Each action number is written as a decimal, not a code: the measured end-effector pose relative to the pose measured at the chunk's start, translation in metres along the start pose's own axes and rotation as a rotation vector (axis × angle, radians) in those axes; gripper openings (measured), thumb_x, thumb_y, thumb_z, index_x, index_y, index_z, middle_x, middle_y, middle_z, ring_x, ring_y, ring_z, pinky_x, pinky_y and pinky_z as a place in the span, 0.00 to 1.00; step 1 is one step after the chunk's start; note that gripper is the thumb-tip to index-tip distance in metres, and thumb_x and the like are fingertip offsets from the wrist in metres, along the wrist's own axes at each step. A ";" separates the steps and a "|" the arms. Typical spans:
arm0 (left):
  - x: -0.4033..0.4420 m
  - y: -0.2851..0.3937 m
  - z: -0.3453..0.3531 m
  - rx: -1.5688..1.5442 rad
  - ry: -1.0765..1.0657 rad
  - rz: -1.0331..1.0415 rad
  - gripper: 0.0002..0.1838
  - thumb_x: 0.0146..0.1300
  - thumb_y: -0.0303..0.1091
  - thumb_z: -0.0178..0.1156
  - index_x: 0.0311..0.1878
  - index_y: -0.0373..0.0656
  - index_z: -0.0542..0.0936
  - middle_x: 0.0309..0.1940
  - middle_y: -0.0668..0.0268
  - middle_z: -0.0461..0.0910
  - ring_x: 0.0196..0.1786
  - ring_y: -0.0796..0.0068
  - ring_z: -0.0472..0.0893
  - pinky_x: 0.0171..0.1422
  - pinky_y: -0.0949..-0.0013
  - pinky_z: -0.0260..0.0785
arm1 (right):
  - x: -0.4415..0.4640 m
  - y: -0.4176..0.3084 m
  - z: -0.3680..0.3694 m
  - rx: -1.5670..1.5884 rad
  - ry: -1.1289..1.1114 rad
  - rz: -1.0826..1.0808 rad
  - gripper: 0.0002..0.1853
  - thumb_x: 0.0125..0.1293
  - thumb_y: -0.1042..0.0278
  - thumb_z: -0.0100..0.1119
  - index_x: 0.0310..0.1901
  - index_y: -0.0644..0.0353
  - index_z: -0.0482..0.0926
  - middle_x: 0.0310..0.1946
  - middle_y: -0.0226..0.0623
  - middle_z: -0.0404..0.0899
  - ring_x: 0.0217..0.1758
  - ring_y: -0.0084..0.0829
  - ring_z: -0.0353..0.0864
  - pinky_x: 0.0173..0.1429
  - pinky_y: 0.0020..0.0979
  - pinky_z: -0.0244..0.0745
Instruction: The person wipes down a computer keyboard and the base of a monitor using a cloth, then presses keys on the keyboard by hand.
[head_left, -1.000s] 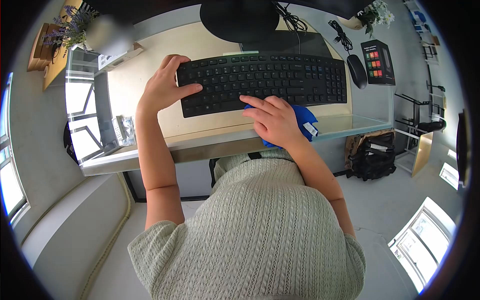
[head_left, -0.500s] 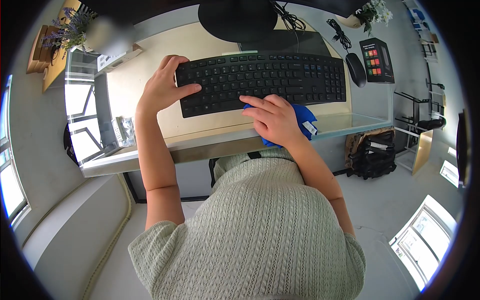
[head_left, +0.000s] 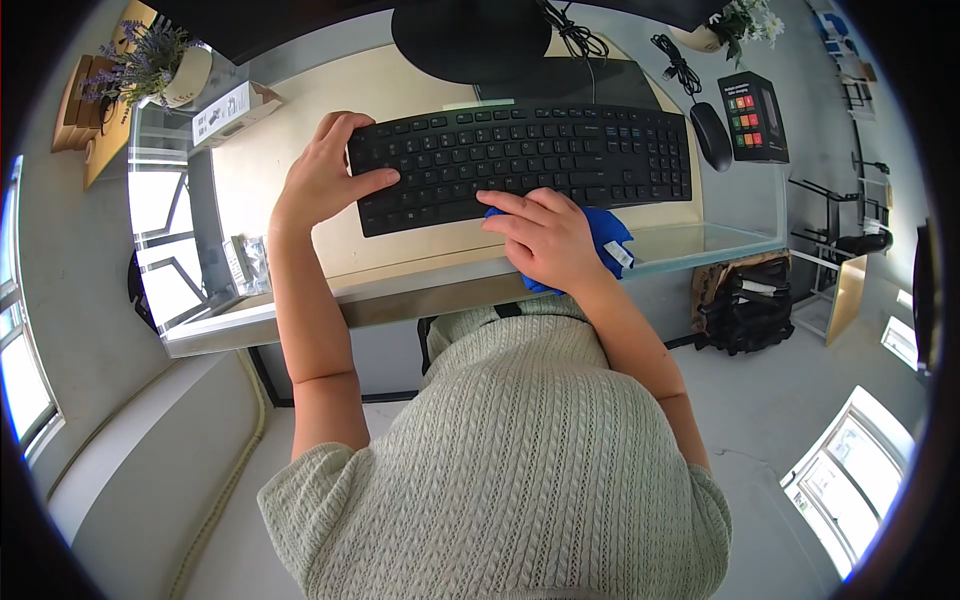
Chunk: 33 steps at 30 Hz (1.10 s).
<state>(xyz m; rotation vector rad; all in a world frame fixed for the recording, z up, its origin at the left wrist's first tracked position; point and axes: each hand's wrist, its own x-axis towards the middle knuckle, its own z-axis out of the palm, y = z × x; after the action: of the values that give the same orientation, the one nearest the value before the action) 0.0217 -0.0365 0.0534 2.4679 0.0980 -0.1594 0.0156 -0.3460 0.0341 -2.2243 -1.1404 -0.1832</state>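
A black keyboard (head_left: 520, 155) lies across the desk, its left end slightly lower in the view than its right. My left hand (head_left: 325, 175) grips that left end, thumb over the keys and fingers at the far corner. At the near edge of the keyboard, my right hand (head_left: 548, 235) holds a blue cloth (head_left: 608, 238) with a white tag. Most of the cloth is hidden under the palm. The right index finger stretches toward the lower keys; whether its tip touches them I cannot tell.
Behind the keyboard stand a round black monitor base (head_left: 470, 40) and a cable bundle (head_left: 575, 35). To the right are a mouse (head_left: 711, 137) and a black box (head_left: 753, 118). A white box (head_left: 235, 113) and a potted plant (head_left: 185, 80) stand at the left. The glass desk edge (head_left: 700, 258) runs in front.
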 end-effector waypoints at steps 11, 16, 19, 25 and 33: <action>0.000 -0.001 0.001 0.006 0.007 0.004 0.35 0.45 0.49 0.77 0.57 0.46 0.77 0.55 0.69 0.77 0.36 0.67 0.81 0.45 0.64 0.74 | 0.000 0.000 0.000 0.000 -0.006 -0.001 0.13 0.48 0.77 0.61 0.37 0.49 0.85 0.56 0.21 0.83 0.37 0.27 0.74 0.43 0.27 0.76; 0.000 -0.001 0.001 0.003 -0.004 -0.003 0.36 0.46 0.49 0.77 0.57 0.46 0.77 0.55 0.69 0.77 0.35 0.68 0.80 0.45 0.64 0.74 | 0.000 0.000 0.000 -0.002 -0.008 -0.002 0.14 0.48 0.77 0.61 0.37 0.49 0.85 0.56 0.21 0.83 0.37 0.27 0.75 0.43 0.27 0.76; 0.000 0.000 0.000 0.005 0.000 0.005 0.35 0.46 0.49 0.77 0.57 0.47 0.77 0.55 0.69 0.77 0.35 0.68 0.80 0.44 0.64 0.74 | 0.000 -0.001 0.000 -0.004 -0.012 0.005 0.14 0.48 0.76 0.61 0.37 0.49 0.85 0.56 0.21 0.83 0.37 0.27 0.75 0.44 0.27 0.76; 0.000 -0.001 0.000 0.012 0.002 0.011 0.35 0.45 0.49 0.77 0.57 0.47 0.77 0.54 0.70 0.77 0.35 0.69 0.80 0.44 0.65 0.74 | 0.000 -0.001 0.000 -0.002 -0.008 0.004 0.13 0.48 0.77 0.61 0.37 0.49 0.85 0.56 0.21 0.84 0.38 0.27 0.75 0.43 0.27 0.76; 0.000 0.000 0.000 0.004 0.001 0.005 0.35 0.45 0.49 0.77 0.56 0.47 0.77 0.54 0.70 0.77 0.35 0.69 0.80 0.44 0.65 0.74 | 0.001 -0.001 0.000 -0.005 0.005 -0.002 0.13 0.48 0.76 0.60 0.37 0.49 0.85 0.56 0.21 0.84 0.37 0.27 0.75 0.43 0.26 0.76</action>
<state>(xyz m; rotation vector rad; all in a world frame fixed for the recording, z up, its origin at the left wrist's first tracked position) 0.0215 -0.0366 0.0539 2.4718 0.0920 -0.1559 0.0154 -0.3451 0.0342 -2.2261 -1.1412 -0.1930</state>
